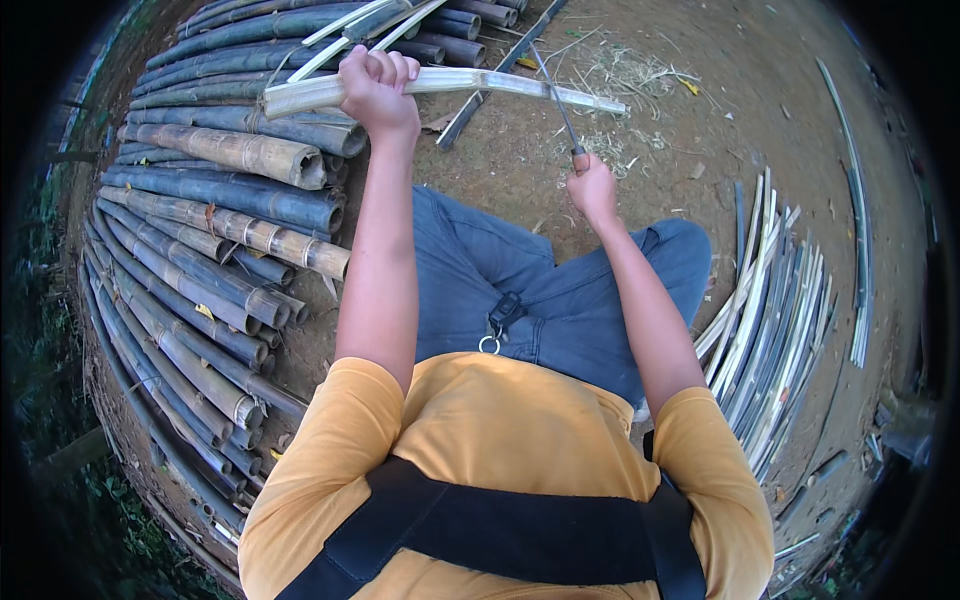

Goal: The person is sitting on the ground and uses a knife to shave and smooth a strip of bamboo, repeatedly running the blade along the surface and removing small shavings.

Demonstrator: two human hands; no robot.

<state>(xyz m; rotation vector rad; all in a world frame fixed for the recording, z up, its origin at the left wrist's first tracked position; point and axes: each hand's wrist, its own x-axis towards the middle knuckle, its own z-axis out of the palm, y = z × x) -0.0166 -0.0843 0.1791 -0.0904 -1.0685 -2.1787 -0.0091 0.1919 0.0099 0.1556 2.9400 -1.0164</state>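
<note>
My left hand [379, 92] is wrapped round a long pale split bamboo strip [460, 81], held out crosswise in front of me. Its thick end sticks out to the left of my fist and its narrow end reaches right. In my right hand [592, 188] is the handle of a long thin-bladed knife [560, 105], fingers closed round it. The blade points up and away, meeting or crossing the strip towards its right part; whether it touches, I cannot tell. Curly bamboo shavings [640, 75] lie on the ground beyond the blade.
Stacked bamboo poles [250, 207] fill the left side, several split pieces [375, 22] on top. A dark narrow bar [465, 118] lies ahead on the dirt. To my right is a bundle of split strips [775, 310], with long strips [855, 200] farther out. My bent legs [480, 240] are below my hands.
</note>
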